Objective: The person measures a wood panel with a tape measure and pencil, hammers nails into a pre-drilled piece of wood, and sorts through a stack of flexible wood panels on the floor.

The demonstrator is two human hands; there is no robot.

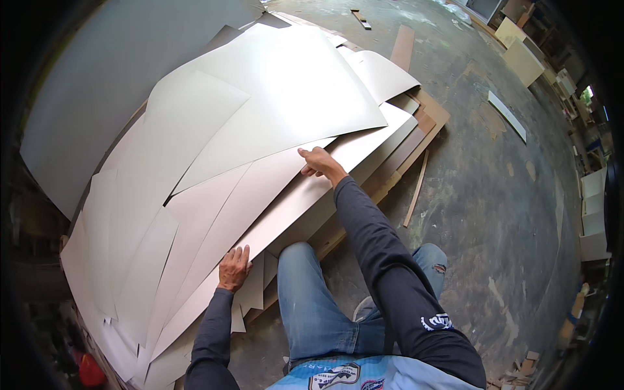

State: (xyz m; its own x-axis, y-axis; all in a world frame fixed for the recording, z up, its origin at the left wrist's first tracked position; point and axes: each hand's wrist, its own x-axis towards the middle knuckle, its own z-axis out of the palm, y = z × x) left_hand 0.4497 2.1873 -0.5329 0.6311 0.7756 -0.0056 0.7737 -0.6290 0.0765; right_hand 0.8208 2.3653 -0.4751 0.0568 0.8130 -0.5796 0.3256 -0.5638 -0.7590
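A wide, loose pile of thin white and off-white sheets fans out in front of me, its layers overlapping at different angles. My left hand lies with fingers extended over the near edge of a pale sheet. Farther up and to the right, my right hand is closed at the edge of another pale sheet, its lower fingers curled. A large glossy sheet covers the top of the pile, with a dark gap under its near edge.
Brown boards lie under the pile at right. A thin wooden strip and a white strip rest on the grey concrete floor. A big pale panel stands at the far left. My jeans-clad knee is close to the stack.
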